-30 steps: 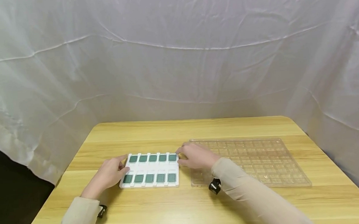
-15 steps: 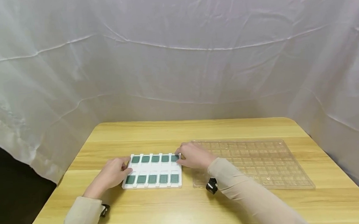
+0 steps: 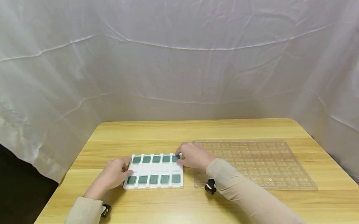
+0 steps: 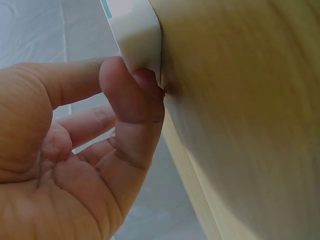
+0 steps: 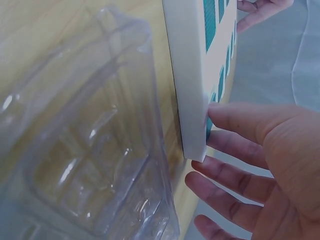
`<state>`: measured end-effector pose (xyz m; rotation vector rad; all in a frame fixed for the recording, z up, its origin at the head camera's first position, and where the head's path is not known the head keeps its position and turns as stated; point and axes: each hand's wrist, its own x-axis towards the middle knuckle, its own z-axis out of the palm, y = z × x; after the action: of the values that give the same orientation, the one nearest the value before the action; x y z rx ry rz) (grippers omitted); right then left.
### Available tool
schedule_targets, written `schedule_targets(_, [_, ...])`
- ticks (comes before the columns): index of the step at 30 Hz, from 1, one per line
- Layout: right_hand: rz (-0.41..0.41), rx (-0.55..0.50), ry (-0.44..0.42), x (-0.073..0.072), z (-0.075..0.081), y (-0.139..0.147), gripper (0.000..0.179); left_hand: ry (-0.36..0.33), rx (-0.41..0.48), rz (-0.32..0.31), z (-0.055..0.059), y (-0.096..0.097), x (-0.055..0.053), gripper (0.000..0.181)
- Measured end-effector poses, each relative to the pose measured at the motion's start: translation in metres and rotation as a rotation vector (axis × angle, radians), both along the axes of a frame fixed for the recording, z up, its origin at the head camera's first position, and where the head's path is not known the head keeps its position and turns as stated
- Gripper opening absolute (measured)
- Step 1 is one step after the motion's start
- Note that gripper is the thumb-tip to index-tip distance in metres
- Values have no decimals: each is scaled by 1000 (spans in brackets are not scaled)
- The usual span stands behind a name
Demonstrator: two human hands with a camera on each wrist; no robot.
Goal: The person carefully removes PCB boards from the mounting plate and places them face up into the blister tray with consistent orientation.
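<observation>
A white tray (image 3: 153,167) lies on the table with two rows of green square chips, several in each row. My left hand (image 3: 111,174) holds the tray's left side, the thumb on the edge in the left wrist view and the index finger at the far left corner. At the far right corner, my right hand (image 3: 195,155) has its thumb and index finger on either side of a green chip (image 3: 176,158), pinching it in its slot. The fingertips partly cover this chip. The other fingers of the right hand (image 5: 265,165) spread beside the tray's end.
A clear plastic tray (image 3: 255,162) with many small compartments lies right of the white tray, partly under my right forearm. Pale curtains (image 3: 177,75) hang behind and beside the wooden table (image 3: 160,207).
My right thumb and index finger have moved slightly left, from the white tray's right edge onto the far right chip. The left hand stays at the tray's side; the head view has shifted slightly.
</observation>
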<state>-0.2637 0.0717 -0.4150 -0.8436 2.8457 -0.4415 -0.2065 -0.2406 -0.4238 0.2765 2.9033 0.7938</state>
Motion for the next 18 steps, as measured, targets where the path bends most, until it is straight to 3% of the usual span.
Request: schedule_targets(18, [-50, 5, 33, 2, 0, -10, 33, 0, 35, 15, -4, -1, 3, 60])
